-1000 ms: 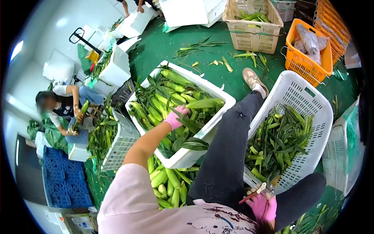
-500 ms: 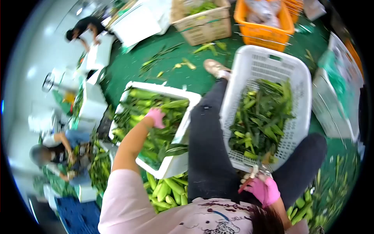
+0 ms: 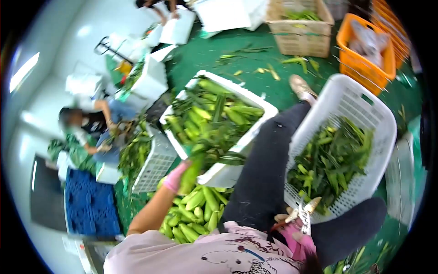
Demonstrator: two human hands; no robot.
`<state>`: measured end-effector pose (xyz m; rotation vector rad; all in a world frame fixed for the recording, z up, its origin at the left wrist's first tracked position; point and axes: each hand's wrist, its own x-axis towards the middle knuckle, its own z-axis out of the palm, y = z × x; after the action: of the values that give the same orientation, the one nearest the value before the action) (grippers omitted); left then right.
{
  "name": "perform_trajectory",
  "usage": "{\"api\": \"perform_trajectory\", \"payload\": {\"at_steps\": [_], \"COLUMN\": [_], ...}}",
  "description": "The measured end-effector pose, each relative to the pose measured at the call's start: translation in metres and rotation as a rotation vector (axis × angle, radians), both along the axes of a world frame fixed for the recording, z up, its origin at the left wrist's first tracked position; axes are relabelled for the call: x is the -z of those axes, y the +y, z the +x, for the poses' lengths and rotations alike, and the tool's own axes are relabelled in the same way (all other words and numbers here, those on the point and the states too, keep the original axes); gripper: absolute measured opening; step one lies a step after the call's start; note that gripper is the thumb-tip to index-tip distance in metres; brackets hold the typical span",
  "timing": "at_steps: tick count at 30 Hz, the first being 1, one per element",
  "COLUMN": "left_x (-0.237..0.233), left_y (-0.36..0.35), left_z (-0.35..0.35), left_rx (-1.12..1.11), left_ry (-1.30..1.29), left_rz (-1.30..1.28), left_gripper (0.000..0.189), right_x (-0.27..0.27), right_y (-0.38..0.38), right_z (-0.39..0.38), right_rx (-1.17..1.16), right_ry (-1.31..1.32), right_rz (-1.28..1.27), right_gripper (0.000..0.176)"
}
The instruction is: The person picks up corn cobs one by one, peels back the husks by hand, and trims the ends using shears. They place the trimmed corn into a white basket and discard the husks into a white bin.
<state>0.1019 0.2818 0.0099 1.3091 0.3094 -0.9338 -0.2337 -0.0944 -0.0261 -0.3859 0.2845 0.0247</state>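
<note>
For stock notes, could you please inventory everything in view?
corn box: one, white, centre
corn pile: one, green, bottom centre
leaf basket: one, white, right
leaf crate: one, white, left
crate: one, beige, top
bag basket: one, orange, top right
foam boxes: several, white, upper left
pallet: one, blue, left
people: two, dark-clothed, left, top
tool: one, whitish, lower right
held corn: one, green, centre
left hand: one, pink-gloved, holding corn
right hand: one, pink-gloved, holding tool
legs: two, dark, centre

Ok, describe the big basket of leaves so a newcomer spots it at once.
Start at the wearer's legs. Between them sits a white plastic basket of green leaves; its slotted walls set it apart from the smooth foam box of corn beyond the left leg.
</note>
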Motion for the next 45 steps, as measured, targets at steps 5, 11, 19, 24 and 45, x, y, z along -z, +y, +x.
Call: {"api": "perform_trajectory", "payload": {"at_steps": [5, 11, 19, 24, 45], "left_x": [0.071, 0.031, 0.06, -0.065, -0.046], "left_y": [-0.083, -0.121, -0.177, -0.196, -0.365], "left_z": [-0.034, -0.01, -0.017, -0.045, -0.103], "left_rx": [0.087, 0.037, 0.45, 0.001, 1.159], "left_ry": [-0.557, -0.271, -1.004, -0.608, -0.82], "left_rz": [0.483, 0.389, 0.879, 0.102, -0.105], "left_gripper": [0.076, 0.044, 0.1, 0.094, 0.078], "right_x": [0.005, -0.006, 0.003, -0.008, -0.075], "right_y": [0.004, 0.006, 0.005, -0.005, -0.126], "right_z": [-0.005, -0.007, -0.012, -0.019, -0.028], "right_rx": [0.021, 0.143, 0.106, 0.139, -0.026], "right_ry": [0.034, 0.086, 0.082, 0.05, 0.278], "right_rz": [-0.054, -0.032, -0.083, -0.105, -1.556], "right_gripper": [0.082, 0.069, 0.068, 0.07, 0.087]}}
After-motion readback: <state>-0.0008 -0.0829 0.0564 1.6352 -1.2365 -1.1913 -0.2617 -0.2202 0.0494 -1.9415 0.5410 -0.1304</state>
